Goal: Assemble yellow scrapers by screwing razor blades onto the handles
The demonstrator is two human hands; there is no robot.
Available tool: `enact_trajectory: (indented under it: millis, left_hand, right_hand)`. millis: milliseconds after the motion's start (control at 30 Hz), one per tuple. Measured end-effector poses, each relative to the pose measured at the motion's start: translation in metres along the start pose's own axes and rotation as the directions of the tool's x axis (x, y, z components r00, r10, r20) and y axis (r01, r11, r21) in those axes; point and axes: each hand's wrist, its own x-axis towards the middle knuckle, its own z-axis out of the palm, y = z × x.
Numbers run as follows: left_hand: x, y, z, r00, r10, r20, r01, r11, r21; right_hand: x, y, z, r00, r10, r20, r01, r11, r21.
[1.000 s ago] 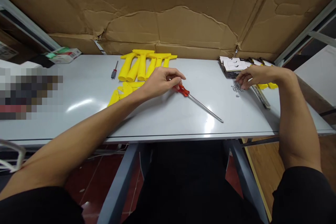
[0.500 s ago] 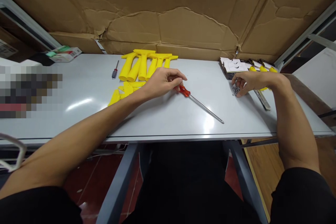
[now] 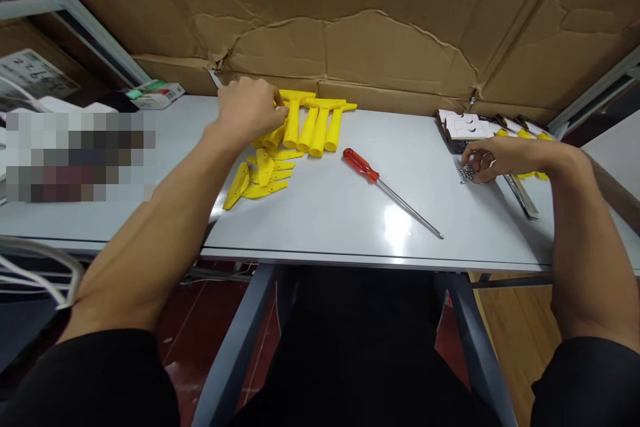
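My left hand is over the left end of a row of yellow plastic T-shaped handles. Its fingers bend down among them, and their tips are hidden. Yellow flat blade-like pieces with small holes lie loose in front of the row. A long screwdriver with a red handle lies by itself mid-table, its tip toward the front right. At the right, my right hand has its fingers curled together on a small heap of silvery screws.
Beside my right hand are a small dark box with white cards, a flat metal strip and more yellow handles. A small carton stands at the back left. Cardboard walls the table's rear edge.
My left hand has let go of the red screwdriver and moved left to the yellow handles. My right hand stays at the screws. The view has shifted left.
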Motion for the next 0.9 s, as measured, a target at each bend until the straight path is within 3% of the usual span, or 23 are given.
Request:
enact_trajectory:
  millis: [100, 200, 300, 400, 533, 700, 767, 900]
  left_hand:
    - [0.009, -0.013, 0.008, 0.984, -0.177, 0.009, 0.176, 0.983, 0.051]
    - [0.019, -0.028, 0.015, 0.976, -0.208, 0.068, 0.211, 0.977, -0.032]
    - [0.025, -0.038, 0.021, 0.978, -0.2, 0.051, 0.204, 0.975, -0.085]
    - [0.026, -0.039, 0.027, 0.984, -0.173, -0.03, 0.167, 0.975, -0.148]
    - [0.025, -0.029, 0.041, 0.989, -0.081, -0.127, 0.047, 0.967, -0.251]
    - [0.032, -0.018, 0.065, 0.977, 0.017, -0.212, -0.089, 0.937, -0.337]
    - [0.037, -0.022, 0.067, 0.981, 0.013, -0.195, -0.085, 0.926, -0.367]
    - [0.044, -0.042, 0.056, 0.979, -0.108, -0.173, 0.032, 0.918, -0.395]
  right_hand:
    - [-0.003, 0.002, -0.004, 0.998, -0.036, -0.058, 0.034, 0.999, -0.027]
    - [-0.009, -0.008, -0.007, 0.967, -0.078, -0.242, 0.053, 0.993, -0.109]
    - [-0.012, -0.023, -0.004, 0.884, -0.092, -0.458, 0.006, 0.982, -0.186]
    - [-0.012, -0.035, 0.001, 0.803, -0.166, -0.572, 0.05, 0.976, -0.213]
    - [-0.01, -0.038, 0.004, 0.741, -0.237, -0.629, 0.112, 0.966, -0.233]
    - [-0.005, -0.036, 0.006, 0.743, -0.262, -0.616, 0.126, 0.959, -0.255]
    - [-0.002, -0.035, 0.007, 0.744, -0.267, -0.612, 0.129, 0.957, -0.261]
    - [0.0, -0.037, 0.008, 0.746, -0.263, -0.612, 0.134, 0.959, -0.249]
